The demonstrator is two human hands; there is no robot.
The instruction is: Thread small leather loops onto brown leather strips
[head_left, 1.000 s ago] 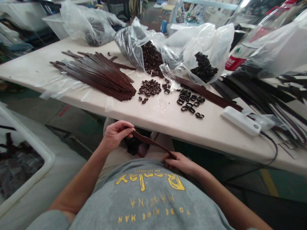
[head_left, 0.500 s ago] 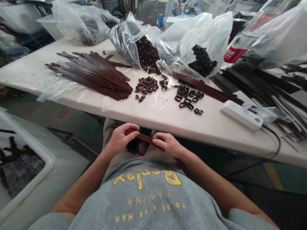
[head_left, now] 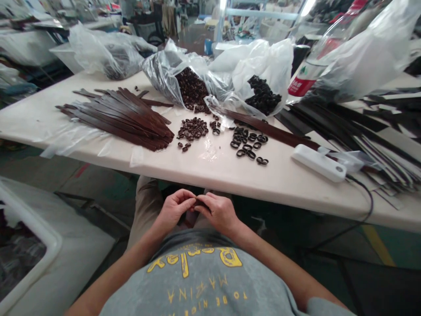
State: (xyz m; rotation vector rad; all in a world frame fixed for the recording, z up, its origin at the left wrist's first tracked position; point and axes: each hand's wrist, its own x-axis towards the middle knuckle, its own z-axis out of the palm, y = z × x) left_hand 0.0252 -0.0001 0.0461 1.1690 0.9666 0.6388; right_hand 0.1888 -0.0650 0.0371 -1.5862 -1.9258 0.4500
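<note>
My left hand [head_left: 176, 208] and my right hand [head_left: 219, 211] meet fingertip to fingertip in my lap, just below the table's front edge [head_left: 210, 173]. Both pinch a brown leather strap [head_left: 199, 202], of which only a short dark bit shows between the fingers. On the table above lie a pile of brown straps [head_left: 121, 116], a heap of small brown loops [head_left: 192, 128] and several black loops [head_left: 248, 142].
Open plastic bags of brown loops [head_left: 189, 85] and black loops [head_left: 263, 94] stand behind the heaps. A white power strip [head_left: 317, 162] with a cable lies at right, beside dark straps [head_left: 362, 131]. A white bin [head_left: 29, 245] sits at lower left.
My right hand has slid left along the strap until it met the left hand. The long visible stretch of strap is now hidden between the hands. The camera tilted slightly.
</note>
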